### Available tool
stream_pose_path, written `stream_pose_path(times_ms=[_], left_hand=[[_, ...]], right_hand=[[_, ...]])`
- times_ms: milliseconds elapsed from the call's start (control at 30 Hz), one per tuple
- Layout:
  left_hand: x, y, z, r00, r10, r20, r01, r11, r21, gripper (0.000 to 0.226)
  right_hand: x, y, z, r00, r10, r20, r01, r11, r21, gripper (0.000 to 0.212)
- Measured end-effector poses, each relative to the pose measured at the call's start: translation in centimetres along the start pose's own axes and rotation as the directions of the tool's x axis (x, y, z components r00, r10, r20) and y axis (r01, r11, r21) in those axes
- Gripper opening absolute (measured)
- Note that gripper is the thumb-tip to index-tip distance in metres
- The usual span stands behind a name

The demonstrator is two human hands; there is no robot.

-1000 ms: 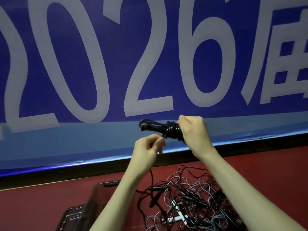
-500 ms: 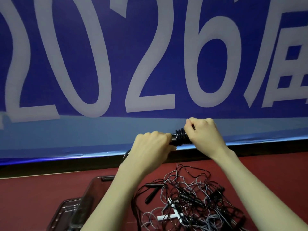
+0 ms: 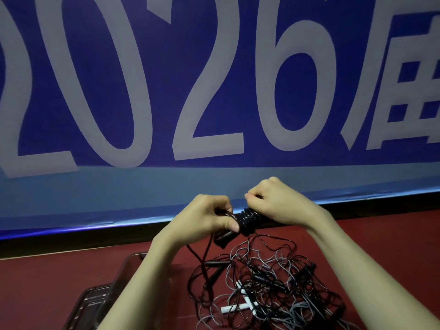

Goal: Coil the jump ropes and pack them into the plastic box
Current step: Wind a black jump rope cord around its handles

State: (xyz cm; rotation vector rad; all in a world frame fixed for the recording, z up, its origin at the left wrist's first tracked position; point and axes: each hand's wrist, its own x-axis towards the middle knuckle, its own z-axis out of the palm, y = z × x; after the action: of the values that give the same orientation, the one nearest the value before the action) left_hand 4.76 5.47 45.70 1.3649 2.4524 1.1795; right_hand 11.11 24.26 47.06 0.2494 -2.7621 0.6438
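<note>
A black jump rope (image 3: 247,219), its cord wound tightly round its handles, is held in the air between my two hands. My left hand (image 3: 204,217) grips its left end, thumb pressed on the bundle. My right hand (image 3: 276,203) holds the right end with fingers curled over it. A handle tip (image 3: 222,238) pokes out below my left hand. Under my hands a tangled heap of black and grey jump ropes (image 3: 266,289) with white handles (image 3: 238,307) lies on the red floor. The clear plastic box (image 3: 107,298) stands at lower left, partly hidden by my left forearm.
A blue banner (image 3: 214,91) with large pale numerals fills the wall ahead, ending at a black baseboard (image 3: 71,241). Red floor (image 3: 381,239) stretches right of the heap and left of the box.
My left hand has gone from open fingers near the bundle to gripping its left end. Both hands and the bundle have sunk a little lower.
</note>
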Motion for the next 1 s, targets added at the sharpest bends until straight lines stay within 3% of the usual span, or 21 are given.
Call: stream_pose_path(times_ms=[133, 367, 467, 633, 700, 833, 1000], left_hand=[[0.1, -0.8, 0.5, 0.999, -0.031, 0.017, 0.035, 0.963, -0.266, 0.019], [0.3, -0.9, 0.5, 0.999, -0.012, -0.037, -0.003, 0.921, -0.389, 0.039], [0.3, -0.1, 1.2, 0.995, -0.063, -0.080, 0.030, 0.932, -0.361, 0.022], [1.4, 1.4, 3.5, 0.985, -0.172, 0.021, 0.161, 0.864, -0.476, 0.031], [1.8, 1.9, 4.4, 0.978, -0.207, 0.016, 0.196, 0.896, -0.398, 0.029], [2.0, 2.7, 5.9, 0.975, -0.200, -0.092, 0.204, 0.978, 0.037, 0.025], [1.7, 3.8, 6.5, 0.970, -0.121, -0.211, 0.208, 0.859, 0.468, 0.011]], right_hand=[[0.1, -0.4, 0.0, 0.999, -0.030, 0.017, 0.027, 0.986, 0.165, 0.046], [0.5, -0.1, 0.3, 0.999, 0.024, -0.032, -0.004, 0.852, 0.524, 0.048], [1.0, 0.4, 0.4, 0.984, 0.125, -0.124, -0.019, 0.778, 0.628, 0.048], [1.6, 1.6, 0.1, 0.867, 0.389, -0.312, -0.019, 0.651, 0.759, 0.037], [1.6, 2.0, 0.2, 0.815, 0.441, -0.377, -0.030, 0.681, 0.731, 0.037], [1.4, 2.4, 0.3, 0.722, 0.452, -0.525, -0.091, 0.813, 0.575, 0.046], [0.9, 2.7, -0.1, 0.674, 0.339, -0.656, -0.098, 0.922, 0.375, 0.049]])
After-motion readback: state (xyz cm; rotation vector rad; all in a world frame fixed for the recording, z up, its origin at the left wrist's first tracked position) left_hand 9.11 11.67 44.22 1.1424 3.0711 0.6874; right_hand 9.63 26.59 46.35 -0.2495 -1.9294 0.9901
